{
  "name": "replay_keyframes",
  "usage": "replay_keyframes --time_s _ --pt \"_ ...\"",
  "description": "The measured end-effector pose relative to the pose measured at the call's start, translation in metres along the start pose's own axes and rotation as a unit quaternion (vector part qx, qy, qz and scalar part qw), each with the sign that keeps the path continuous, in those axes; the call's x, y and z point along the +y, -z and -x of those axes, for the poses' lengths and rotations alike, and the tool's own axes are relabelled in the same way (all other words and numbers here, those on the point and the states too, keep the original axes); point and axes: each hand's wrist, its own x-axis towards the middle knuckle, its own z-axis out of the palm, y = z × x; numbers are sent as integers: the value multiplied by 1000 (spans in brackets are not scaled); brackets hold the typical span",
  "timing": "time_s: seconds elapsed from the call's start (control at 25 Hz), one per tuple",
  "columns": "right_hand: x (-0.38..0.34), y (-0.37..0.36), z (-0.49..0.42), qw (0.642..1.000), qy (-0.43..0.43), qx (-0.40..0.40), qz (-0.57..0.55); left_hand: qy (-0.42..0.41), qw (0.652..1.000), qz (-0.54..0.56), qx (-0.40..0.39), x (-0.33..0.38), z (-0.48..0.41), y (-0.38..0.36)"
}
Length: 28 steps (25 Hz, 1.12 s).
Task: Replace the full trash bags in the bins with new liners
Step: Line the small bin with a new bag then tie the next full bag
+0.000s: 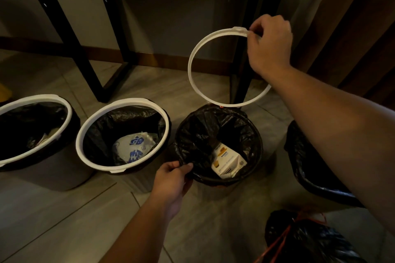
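The right hand [270, 46] pinches the white ring [189, 66] at its top between thumb and fingers, holding it tilted in the air just above the far edge of the third bin [213, 183] on the floor [85, 209]. The left hand [171, 181] pinches the black bag [196, 130] at the near-left rim, thumb over the fold. The bag sits in the bin, folded over the rim, with a carton [227, 161] at the bottom. With the ring off, the step is likely freeing the bag. It would go best with the ring set down within reach, beside the bin and not in it. Then peel the fold off the rim all the way round, gather the mouth in both hands and lift straight up, so the thin plastic does not snag and the carton stays inside.
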Motion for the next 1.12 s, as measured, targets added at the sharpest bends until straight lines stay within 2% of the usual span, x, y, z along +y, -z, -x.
replay_keyframes --time_s 0.12,0.2,0.24,0.32,0.4,0.52,0.68,0.84,0.92,1.12 --pt "10 -3 27 993 106 0 47 -12 1000 16 1 -1 2 4" --pt "15 -11 52 983 149 -97 54 -31 999 29 5 2 4 3" --pt "17 -17 62 973 137 -170 69 -46 998 29 9 3 5 1" --pt "23 -30 73 943 57 -308 108 -85 996 10 12 3 7 -3" --pt "32 -42 76 893 -33 -422 151 -125 992 -18 4 4 8 -8" --pt "45 -53 82 839 -102 -500 186 -157 986 -50 -7 8 9 -14" --pt "67 -62 85 826 -216 -516 73 -190 975 -111 -33 15 10 -20" --pt "79 -67 89 845 -255 -469 -7 -202 968 -139 -54 22 11 -25" --pt "83 -67 89 862 -247 -442 -10 -204 965 -152 -59 23 9 -25" --pt "79 -60 93 896 -150 -414 62 -206 965 -145 -66 19 5 -22"
